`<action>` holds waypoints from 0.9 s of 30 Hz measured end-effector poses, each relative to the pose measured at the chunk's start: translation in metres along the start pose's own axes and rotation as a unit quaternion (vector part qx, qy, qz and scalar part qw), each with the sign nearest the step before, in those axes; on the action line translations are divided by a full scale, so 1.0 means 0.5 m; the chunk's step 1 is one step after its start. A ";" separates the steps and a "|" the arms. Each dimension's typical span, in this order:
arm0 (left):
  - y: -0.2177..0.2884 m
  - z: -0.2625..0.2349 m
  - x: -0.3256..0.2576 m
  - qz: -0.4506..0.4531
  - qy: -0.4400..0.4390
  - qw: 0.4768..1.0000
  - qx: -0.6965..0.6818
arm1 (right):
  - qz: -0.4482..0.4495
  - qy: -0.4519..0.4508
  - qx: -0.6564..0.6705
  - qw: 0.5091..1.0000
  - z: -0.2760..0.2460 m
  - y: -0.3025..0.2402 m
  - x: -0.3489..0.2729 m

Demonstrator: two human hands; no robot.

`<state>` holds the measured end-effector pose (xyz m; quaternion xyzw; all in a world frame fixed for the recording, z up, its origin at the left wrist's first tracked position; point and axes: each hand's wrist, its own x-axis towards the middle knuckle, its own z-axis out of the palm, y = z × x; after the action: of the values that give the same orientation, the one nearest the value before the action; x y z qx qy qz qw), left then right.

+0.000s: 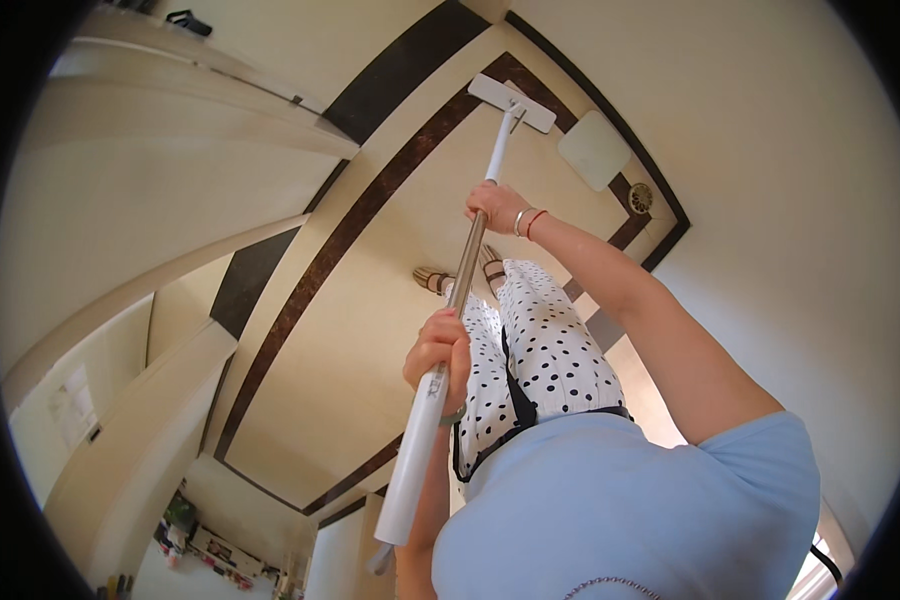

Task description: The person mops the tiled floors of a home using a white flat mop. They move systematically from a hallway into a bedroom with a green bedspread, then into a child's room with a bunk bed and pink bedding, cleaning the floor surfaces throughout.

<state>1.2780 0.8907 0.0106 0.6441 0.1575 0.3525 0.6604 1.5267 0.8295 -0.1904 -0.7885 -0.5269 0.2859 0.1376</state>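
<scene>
Left: dark threshold strip (pixel 255 280) at a doorway; cream floor (pixel 320 400) with brown marbled border band (pixel 355 210). Left hand (pixel 438 350): grip clamped round the white end of a flat mop (pixel 467 265). Right hand (pixel 494 207): grip clamped farther along the pole. White mop head (pixel 490 92): on the floor, across the band, mid-pass by its look; covered and remaining areas indistinguishable. Right: pale square panel (pixel 594 150), round floor drain (pixel 640 198), plain cream wall (pixel 770 150).

Pale square panel (pixel 594 150) near round drain (pixel 640 198)
</scene>
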 end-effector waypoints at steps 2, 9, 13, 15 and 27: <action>-0.003 0.029 0.032 0.010 -0.026 1.000 0.011 | 0.015 0.036 0.001 0.999 -0.012 0.018 0.002; 0.103 -0.027 0.044 -0.071 -0.021 0.996 0.040 | -0.002 0.074 0.082 0.994 0.061 -0.069 -0.043; 0.177 -0.070 0.018 -0.097 -0.005 0.994 0.057 | 0.005 0.053 0.120 0.991 0.082 -0.170 -0.095; 0.209 -0.075 0.023 -0.118 -0.018 0.990 0.072 | 0.024 0.035 0.157 0.987 0.084 -0.205 -0.120; 0.176 -0.025 0.033 -0.061 -0.177 0.982 0.004 | 0.104 0.059 0.182 0.976 0.016 -0.170 -0.240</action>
<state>1.2582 0.9039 0.0979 0.6880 0.0779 0.1914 0.6957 1.4242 0.7541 -0.1159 -0.8163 -0.3718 0.3430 0.2790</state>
